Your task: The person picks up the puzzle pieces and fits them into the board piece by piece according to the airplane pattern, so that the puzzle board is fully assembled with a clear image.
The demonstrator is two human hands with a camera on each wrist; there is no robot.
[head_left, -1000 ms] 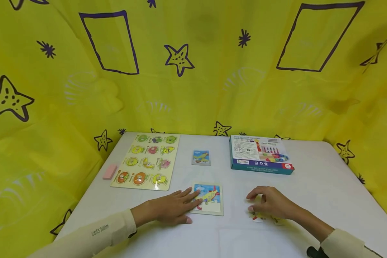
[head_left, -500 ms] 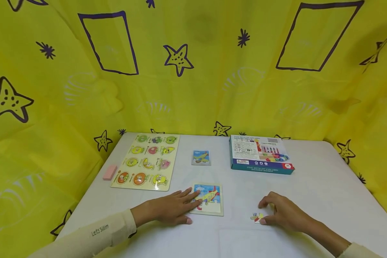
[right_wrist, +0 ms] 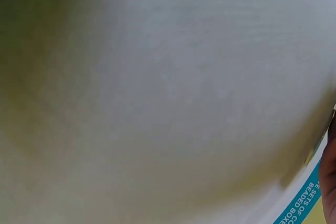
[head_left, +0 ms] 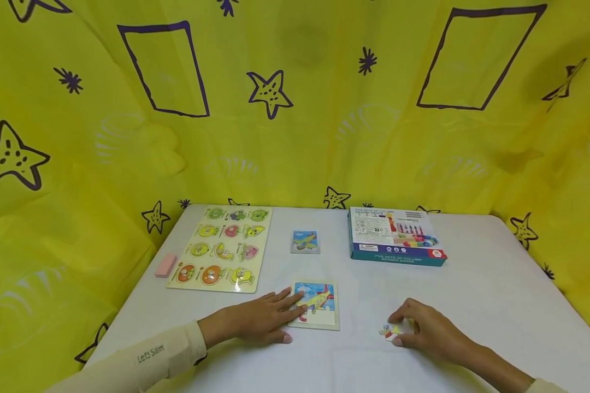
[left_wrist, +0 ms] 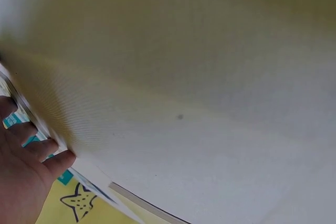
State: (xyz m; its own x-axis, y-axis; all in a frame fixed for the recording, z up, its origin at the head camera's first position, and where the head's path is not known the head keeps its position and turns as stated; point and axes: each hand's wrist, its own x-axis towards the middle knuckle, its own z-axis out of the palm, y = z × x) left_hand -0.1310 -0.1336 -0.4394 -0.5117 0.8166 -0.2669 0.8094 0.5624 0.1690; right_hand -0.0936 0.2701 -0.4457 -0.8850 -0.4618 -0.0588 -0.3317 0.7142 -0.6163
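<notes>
My left hand (head_left: 260,318) lies flat with spread fingers, its fingertips on the left side of a small puzzle tray (head_left: 337,311). In the tray is a yellow and red airplane picture on blue sky; its lower part is white with a red bit at the left. To the right, my right hand (head_left: 430,333) curls thumb and index finger round small puzzle pieces (head_left: 390,332) on the table. How many pieces lie there is hard to tell. In the right wrist view only an edge of the right hand (right_wrist: 329,177) shows. The left wrist view shows the left hand's fingers (left_wrist: 58,162).
Behind the tray lies a small airplane picture card (head_left: 305,242). A fruit puzzle board (head_left: 262,262) is at the back left, beside a pink block (head_left: 165,266). A beaded-boxes carton (head_left: 398,256) stands at the back right. Yellow curtain (head_left: 314,142) surrounds the white table (head_left: 364,371).
My right hand first drew back to the right, uncovering the puzzle pieces, then closed thumb and index finger in round them. My left hand has stayed on the tray.
</notes>
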